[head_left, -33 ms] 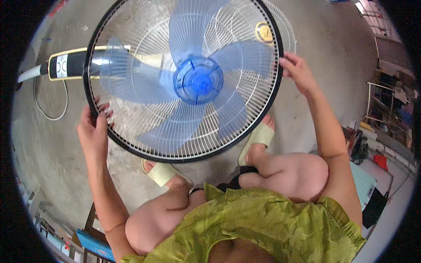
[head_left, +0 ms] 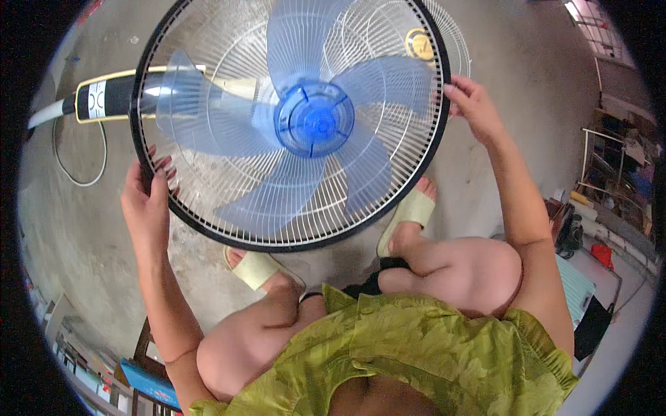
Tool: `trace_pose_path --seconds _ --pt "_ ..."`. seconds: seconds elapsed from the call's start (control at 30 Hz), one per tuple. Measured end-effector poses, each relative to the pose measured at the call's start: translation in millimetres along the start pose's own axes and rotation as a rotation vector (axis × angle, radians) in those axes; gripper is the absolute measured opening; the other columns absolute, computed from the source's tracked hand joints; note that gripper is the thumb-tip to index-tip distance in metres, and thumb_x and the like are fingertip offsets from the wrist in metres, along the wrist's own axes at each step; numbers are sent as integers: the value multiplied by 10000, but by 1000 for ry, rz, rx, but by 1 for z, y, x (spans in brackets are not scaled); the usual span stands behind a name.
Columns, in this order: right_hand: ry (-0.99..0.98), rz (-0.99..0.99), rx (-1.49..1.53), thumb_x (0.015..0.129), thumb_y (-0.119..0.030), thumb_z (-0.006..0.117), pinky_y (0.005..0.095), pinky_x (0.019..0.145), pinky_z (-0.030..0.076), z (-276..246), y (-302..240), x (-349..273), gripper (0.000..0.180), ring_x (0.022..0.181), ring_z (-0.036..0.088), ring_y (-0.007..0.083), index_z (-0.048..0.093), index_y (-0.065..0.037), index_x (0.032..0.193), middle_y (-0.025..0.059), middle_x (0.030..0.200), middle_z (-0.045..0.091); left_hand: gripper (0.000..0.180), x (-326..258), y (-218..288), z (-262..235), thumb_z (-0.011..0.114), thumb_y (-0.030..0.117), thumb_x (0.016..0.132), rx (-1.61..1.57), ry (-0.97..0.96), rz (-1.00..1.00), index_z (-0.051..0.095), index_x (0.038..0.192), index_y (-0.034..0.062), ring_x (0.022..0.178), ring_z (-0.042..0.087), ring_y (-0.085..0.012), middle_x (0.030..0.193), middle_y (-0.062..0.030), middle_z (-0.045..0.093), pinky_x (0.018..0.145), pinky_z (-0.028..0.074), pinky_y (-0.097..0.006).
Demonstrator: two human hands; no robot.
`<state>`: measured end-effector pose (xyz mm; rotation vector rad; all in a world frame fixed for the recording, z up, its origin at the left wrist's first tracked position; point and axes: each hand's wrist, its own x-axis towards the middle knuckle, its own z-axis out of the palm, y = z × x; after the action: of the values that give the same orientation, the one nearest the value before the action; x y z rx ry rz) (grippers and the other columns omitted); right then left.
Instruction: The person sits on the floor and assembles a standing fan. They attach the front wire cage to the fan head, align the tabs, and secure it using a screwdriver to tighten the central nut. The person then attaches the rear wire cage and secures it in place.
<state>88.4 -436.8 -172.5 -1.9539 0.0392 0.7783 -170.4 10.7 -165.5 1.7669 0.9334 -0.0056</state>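
Now we are crouched over the concrete floor (head_left: 90, 229) with the fan lying on it, and the fan fills most of our view. Its round wire guard with the black rim (head_left: 229, 239) faces up at us, and through the wires we see the clear blue blades (head_left: 270, 201) seated on the blue hub (head_left: 313, 118). The blades are on and the wire guard sits over them, so that much looks done to us. A second wire grille with a gold centre badge (head_left: 419, 43) shows past the far right of the rim; whether it is fixed to the fan or lying loose we cannot tell. Whether the rim is clipped shut all the way round we cannot tell either, so seating or fastening the guard may be what is left.

At the far left the fan's black and cream stand (head_left: 104, 97) stretches off toward the edge of the floor, with a thin cord (head_left: 76, 182) looping beside it.

Our left hand (head_left: 147, 201) is closed on the rim at its left side, fingers curled over the black band. Our right hand (head_left: 475, 104) grips the rim at the right, fingertips pressed on it. Our sandalled feet (head_left: 409, 215) rest on the floor just under the near edge of the guard.
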Motion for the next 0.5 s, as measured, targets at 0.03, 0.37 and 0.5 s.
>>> trace_pose_path --seconds 0.03,0.37,0.5 --pt "-10 -5 -3 921 -198 608 239 661 502 -3 0 5 324 809 586 77 608 -16 1190 6 987 644 405 -1 2 2 520 54 948 -40 3 -12 442 1344 20 990 629 -189 1123 -134 620 789 526 -304" --pt "99 -8 -124 920 -255 600 194 622 416 13 -1 0 288 766 528 44 629 -71 1140 -27 935 635 421 -37 -17 7 445 -54 870 -58 -110 -84 433 1291 -38 794 640 -178 983 -153 631 690 548 -296" --pt "81 -79 -217 880 -254 638 196 627 396 -1 24 7 350 725 482 39 610 -77 1180 -54 941 616 397 -37 -8 5 481 -34 893 18 -120 -63 424 1285 -59 934 637 -198 1002 -133 620 741 559 -315"
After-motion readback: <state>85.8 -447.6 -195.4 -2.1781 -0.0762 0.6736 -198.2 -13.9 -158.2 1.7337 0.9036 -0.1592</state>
